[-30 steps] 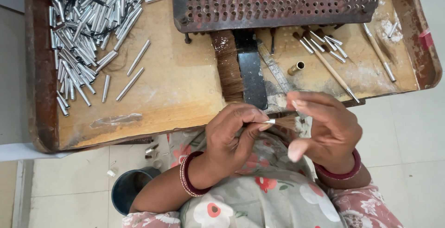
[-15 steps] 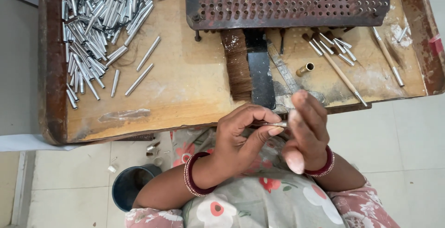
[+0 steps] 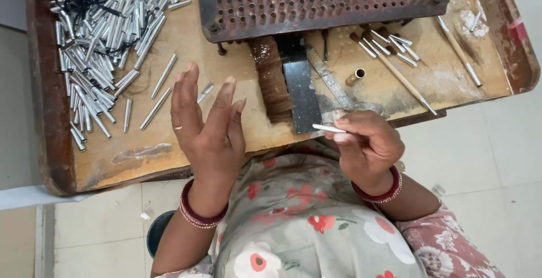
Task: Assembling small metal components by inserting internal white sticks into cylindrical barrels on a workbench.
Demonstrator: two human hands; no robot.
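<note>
Right now the right hand (image 3: 367,151) pinches a short silvery tube (image 3: 329,127) between thumb and forefinger, just off the near edge of the tabletop (image 3: 113,159), with the tube lying nearly level and its free end pointing left. The grip sits at one end of the tube, so most of its length shows. It would handle best with that pinch kept light and close to the end, since a thin, smooth metal tube is likely to roll or slip from the fingertips.

The left hand (image 3: 209,125) is spread wide and holds nothing; its palm hovers over the near-left part of the tabletop with the fingers pointing toward the far edge. Just beyond its fingertips lie a few loose tubes (image 3: 161,88), and past them, at the far-left corner, a dense pile of tubes (image 3: 96,29) tangled with some dark wire. A single loose tube is probably easier to lift cleanly than one from the heap.

Between the two hands, a dark brush (image 3: 271,80) and a flat black blade (image 3: 299,91) reach toward the near edge. Along the far edge stands a rusty perforated plate (image 3: 322,1), and near the far-right corner lie thin sticks with metal tips (image 3: 395,69) and a small brass ferrule (image 3: 355,76).
</note>
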